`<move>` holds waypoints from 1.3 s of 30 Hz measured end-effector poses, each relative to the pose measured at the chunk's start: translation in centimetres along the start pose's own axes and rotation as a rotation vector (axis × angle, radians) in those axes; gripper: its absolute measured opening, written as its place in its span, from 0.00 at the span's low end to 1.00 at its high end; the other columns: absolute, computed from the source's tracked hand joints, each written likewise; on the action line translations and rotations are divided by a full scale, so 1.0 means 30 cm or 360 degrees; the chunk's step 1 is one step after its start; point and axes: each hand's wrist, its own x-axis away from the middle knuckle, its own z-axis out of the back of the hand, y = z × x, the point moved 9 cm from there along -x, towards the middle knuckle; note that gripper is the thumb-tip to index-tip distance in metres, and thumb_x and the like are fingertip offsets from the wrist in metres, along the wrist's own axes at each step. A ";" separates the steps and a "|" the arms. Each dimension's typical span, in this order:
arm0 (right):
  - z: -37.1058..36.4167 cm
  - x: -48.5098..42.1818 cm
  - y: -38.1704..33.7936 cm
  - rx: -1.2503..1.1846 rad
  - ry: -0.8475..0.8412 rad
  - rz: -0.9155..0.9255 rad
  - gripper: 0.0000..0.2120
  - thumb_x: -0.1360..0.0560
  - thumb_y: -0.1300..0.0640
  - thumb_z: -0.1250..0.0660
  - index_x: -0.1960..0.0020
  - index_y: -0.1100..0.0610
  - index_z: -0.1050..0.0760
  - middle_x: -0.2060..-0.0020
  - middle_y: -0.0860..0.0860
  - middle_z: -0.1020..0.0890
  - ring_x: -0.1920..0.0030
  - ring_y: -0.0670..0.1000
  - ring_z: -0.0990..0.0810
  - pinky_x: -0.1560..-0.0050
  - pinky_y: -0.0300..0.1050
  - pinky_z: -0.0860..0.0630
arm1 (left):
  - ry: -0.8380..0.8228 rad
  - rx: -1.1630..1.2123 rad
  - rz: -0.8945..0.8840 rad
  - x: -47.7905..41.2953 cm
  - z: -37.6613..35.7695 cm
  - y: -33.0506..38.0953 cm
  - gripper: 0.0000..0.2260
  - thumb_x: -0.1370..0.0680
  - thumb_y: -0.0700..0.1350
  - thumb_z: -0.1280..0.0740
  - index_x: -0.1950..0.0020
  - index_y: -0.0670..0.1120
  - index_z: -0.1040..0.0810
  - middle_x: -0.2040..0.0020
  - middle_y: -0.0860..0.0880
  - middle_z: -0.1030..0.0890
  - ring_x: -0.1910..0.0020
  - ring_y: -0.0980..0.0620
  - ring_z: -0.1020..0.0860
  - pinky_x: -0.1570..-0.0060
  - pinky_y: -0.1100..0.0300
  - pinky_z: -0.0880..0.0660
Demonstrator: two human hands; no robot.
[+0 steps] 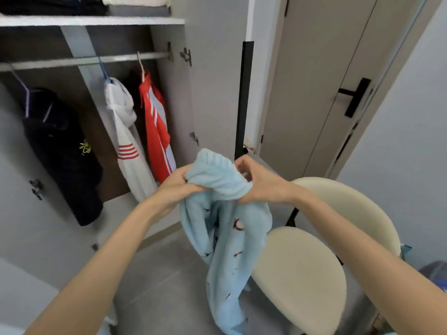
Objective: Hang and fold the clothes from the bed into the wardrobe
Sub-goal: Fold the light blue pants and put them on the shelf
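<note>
A light blue fleece garment (225,240) with small dark marks hangs in front of me, its ribbed end bunched at the top. My left hand (177,184) grips the bunched fabric from the left. My right hand (256,182) pinches the same ribbed end from the right. The rest of the garment dangles down over the floor. Behind it the wardrobe (92,20) stands open, with a rail (84,60) carrying a dark garment (63,151), a white hooded top (125,139) and a red and white jacket (157,126) on hangers.
A cream chair (304,274) stands right below my right arm, close to the hanging fabric. The open wardrobe door (217,81) and a closed room door (326,81) with a black handle are behind. Folded clothes lie on the top shelf (55,6). Grey floor (164,274) shows below.
</note>
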 end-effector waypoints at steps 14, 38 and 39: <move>-0.331 -0.260 0.143 0.0781 -0.0478 -0.0022 0.18 0.36 0.46 0.22 0.70 0.49 0.31 0.78 0.40 0.26 0.76 0.40 0.29 0.76 0.31 0.36 | 0.0485 -0.0093 0.0093 0.294 0.376 0.008 0.15 0.27 0.36 0.30 0.42 0.47 0.23 0.47 0.50 0.17 0.45 0.52 0.19 0.51 0.63 0.22; -0.329 -0.467 -0.132 0.1922 -0.0056 0.0073 0.11 0.28 0.64 0.38 0.50 0.51 0.27 0.63 0.48 0.25 0.58 0.54 0.25 0.67 0.42 0.36 | 0.0845 -0.0753 0.0038 0.603 0.774 0.004 0.04 0.27 0.47 0.26 0.60 0.53 0.19 0.71 0.42 0.22 0.75 0.52 0.24 0.69 0.64 0.26; -0.322 -0.464 -0.166 0.1881 0.0084 0.0173 0.13 0.29 0.68 0.41 0.53 0.51 0.28 0.67 0.47 0.29 0.61 0.55 0.27 0.68 0.42 0.37 | 0.0711 -0.0719 0.0089 0.599 0.750 -0.004 0.04 0.28 0.46 0.25 0.59 0.54 0.19 0.70 0.45 0.21 0.74 0.53 0.22 0.67 0.65 0.25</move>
